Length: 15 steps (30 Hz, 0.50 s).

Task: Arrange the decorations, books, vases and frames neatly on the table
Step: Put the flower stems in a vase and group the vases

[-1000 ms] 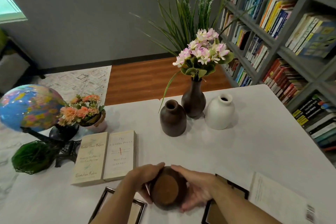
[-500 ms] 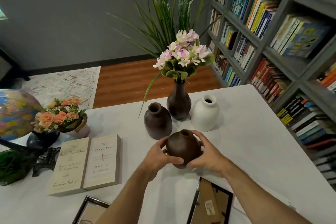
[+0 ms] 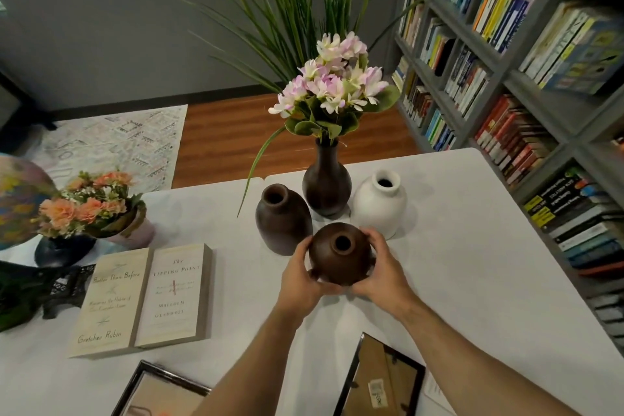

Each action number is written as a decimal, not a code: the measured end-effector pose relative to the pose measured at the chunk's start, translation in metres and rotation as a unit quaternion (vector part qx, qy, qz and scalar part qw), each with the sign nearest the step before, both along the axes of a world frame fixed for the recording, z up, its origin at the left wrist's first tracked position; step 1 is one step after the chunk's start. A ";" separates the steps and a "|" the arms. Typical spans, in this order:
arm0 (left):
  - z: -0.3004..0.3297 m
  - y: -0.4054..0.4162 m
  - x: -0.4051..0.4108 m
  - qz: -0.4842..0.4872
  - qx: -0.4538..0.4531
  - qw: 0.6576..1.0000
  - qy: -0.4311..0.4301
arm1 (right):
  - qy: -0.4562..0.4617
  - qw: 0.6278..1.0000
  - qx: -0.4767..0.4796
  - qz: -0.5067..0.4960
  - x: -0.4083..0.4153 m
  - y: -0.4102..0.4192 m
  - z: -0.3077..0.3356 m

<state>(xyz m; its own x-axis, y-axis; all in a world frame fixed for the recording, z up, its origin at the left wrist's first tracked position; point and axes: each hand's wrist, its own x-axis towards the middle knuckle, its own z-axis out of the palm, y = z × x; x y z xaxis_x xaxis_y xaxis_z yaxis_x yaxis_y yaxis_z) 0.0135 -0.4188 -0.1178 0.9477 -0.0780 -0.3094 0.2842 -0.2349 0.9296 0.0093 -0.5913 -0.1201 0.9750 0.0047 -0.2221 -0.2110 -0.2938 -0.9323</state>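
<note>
A round brown vase (image 3: 340,253) stands upright at the middle of the white table (image 3: 472,246), held on both sides by my left hand (image 3: 301,277) and my right hand (image 3: 381,272). Just behind it stand a dark brown jar-shaped vase (image 3: 282,218), a tall dark vase with pink flowers (image 3: 326,184) and a white vase (image 3: 380,203). Two cream books (image 3: 145,299) lie side by side to the left. Two black picture frames lie near the front edge, one frame (image 3: 158,390) on the left, another frame (image 3: 380,378) face down under my right forearm.
At the far left stand a globe (image 3: 20,199), a pot of orange flowers (image 3: 94,209), a small black tower figure (image 3: 67,287) and a green ball (image 3: 13,304). A full grey bookshelf (image 3: 506,54) runs along the right. A tall grass plant (image 3: 297,10) rises behind the table.
Both hands carried the round brown vase from the near table edge forward, turned it upright, and brought it down in front of the other vases.
</note>
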 end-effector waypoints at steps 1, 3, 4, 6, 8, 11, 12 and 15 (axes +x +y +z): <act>-0.001 -0.001 0.000 0.003 0.002 1.000 -0.004 | 0.005 1.000 0.002 -0.001 0.000 -0.001 -0.002; -0.002 -0.002 0.001 0.015 0.013 1.000 -0.018 | 0.018 1.000 0.019 -0.006 0.004 -0.001 -0.006; -0.002 -0.003 0.002 0.023 0.021 0.999 -0.021 | 0.020 0.999 0.025 -0.015 0.006 0.000 -0.007; -0.002 -0.006 0.005 0.043 0.033 0.999 -0.007 | 0.015 0.999 0.024 -0.046 0.010 0.002 -0.009; -0.001 -0.009 0.007 0.059 0.038 0.997 0.021 | 0.020 0.996 0.017 -0.088 0.012 0.006 -0.012; 0.000 -0.013 0.008 0.069 0.050 0.995 0.057 | 0.028 0.991 0.006 -0.129 0.012 0.010 -0.018; 0.000 -0.014 0.007 0.073 0.052 0.994 0.068 | 0.031 0.991 0.001 -0.132 0.012 0.010 -0.019; -0.001 -0.016 0.007 0.084 0.060 0.991 0.085 | 0.041 0.991 -0.008 -0.129 0.014 0.011 -0.021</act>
<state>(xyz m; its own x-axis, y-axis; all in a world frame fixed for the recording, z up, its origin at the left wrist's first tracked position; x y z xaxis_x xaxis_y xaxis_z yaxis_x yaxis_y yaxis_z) 0.0204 -0.4347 -0.1188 0.8774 0.1228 -0.4638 0.4791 -0.2762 0.8332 0.0232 -0.5804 -0.1411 0.9224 -0.2456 -0.2982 -0.3551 -0.2351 -0.9048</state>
